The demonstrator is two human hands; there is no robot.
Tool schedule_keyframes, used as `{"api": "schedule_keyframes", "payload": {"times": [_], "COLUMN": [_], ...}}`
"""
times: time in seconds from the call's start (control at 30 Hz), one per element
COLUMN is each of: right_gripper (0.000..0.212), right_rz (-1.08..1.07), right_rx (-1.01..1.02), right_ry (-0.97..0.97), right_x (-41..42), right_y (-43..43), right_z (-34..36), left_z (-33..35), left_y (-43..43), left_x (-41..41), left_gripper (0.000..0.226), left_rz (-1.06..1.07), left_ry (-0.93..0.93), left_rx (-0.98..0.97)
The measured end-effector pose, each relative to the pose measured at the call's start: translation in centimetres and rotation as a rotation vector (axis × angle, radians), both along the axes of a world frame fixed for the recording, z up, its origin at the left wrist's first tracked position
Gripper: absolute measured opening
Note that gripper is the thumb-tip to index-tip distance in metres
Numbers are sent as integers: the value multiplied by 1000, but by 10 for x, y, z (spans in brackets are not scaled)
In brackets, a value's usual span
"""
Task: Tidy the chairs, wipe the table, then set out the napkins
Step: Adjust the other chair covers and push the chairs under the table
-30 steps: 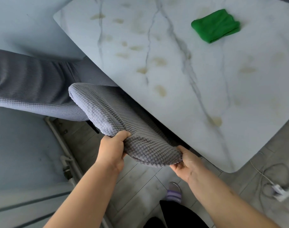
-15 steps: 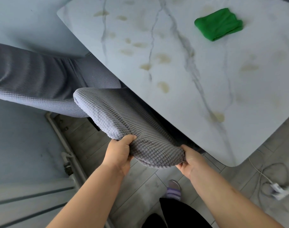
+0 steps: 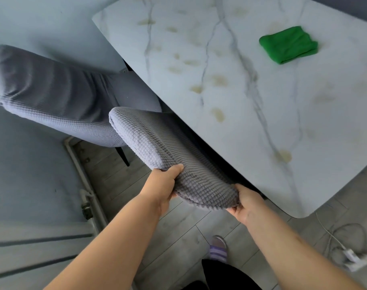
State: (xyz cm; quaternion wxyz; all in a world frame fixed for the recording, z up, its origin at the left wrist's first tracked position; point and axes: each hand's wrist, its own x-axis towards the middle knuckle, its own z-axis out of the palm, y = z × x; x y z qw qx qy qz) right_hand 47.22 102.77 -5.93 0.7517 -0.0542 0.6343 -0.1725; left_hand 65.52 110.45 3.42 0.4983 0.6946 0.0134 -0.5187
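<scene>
The table [image 3: 262,114] looks like polished marble — pale, smooth, grey-veined with dull yellowish blotches; the near chair [image 3: 157,147] wears a grey waffle-knit cloth cover, bumpy and matt; the far chair [image 3: 52,91] has the same ribbed fabric; the green cloth [image 3: 288,45] looks soft and fuzzy; the floor [image 3: 188,237] — matt grey planks.

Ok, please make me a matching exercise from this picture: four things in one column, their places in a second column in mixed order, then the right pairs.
Things
1. green cloth
2. near chair
3. white plug
4. striped slipper

Places
A. on the floor, past the corner of the table
B. held at its top edge by the left hand and the right hand
C. on the floor, low in the middle of the view
D. lying folded on the table

Pairs: 1-D, 2-B, 3-A, 4-C
</scene>
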Motion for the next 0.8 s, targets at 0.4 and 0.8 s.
{"api": "schedule_keyframes", "payload": {"times": [0.4, 0.8], "right_gripper": [12, 49], "right_rz": [710, 813], "right_rx": [-581, -862], "right_ry": [131, -15], "right_x": [29, 200], "right_y": [-8, -5], "right_z": [121, 180], "left_z": [43, 73], "left_y": [2, 20], "left_x": [43, 185], "left_gripper": [73, 78], "left_rz": [4, 65], "left_ry": [-186, -413], "left_rx": [40, 57]}}
